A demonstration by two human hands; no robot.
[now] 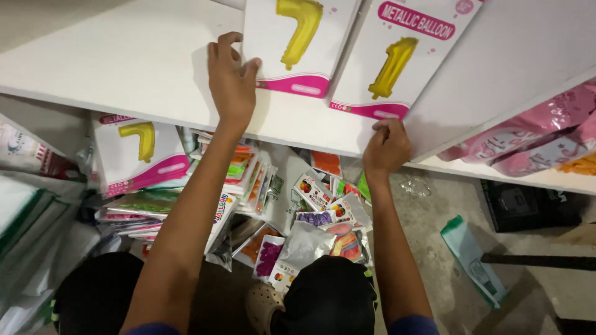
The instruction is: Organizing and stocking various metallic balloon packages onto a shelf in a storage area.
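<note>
While both hands rest on the white shelf [124, 68], each one meets a flat balloon packet lying there; the left hand [231, 80] lies palm-down with its fingers [225, 46] loosely spread, the thumb touching the lower left edge of the packet with the gold seven-shaped balloon [300, 43]; the right hand [387, 146] is curled, its fingers pressed together and pinching the bottom edge of the packet with the gold one-shaped balloon [397, 59] at the shelf's front lip.

Both packets look like thin glossy card sleeved in clear film, white with a pink band along the foot; I judge them very light, flat and springy rather than stiff, likely to bow if lifted by one corner, and slick enough to slide over the smooth painted shelf; an edge or corner pinch, thumb above and fingers beneath, seems the safest hold, since the foil inside would crease under a hard squeeze.

Below the shelf, on the floor, lies a loose heap of small colourful packets [310, 211], crinkly and shiny; another seven-balloon packet [139, 155] leans at the left; pink foil bags [534, 139] sit on a lower shelf at the right.
</note>
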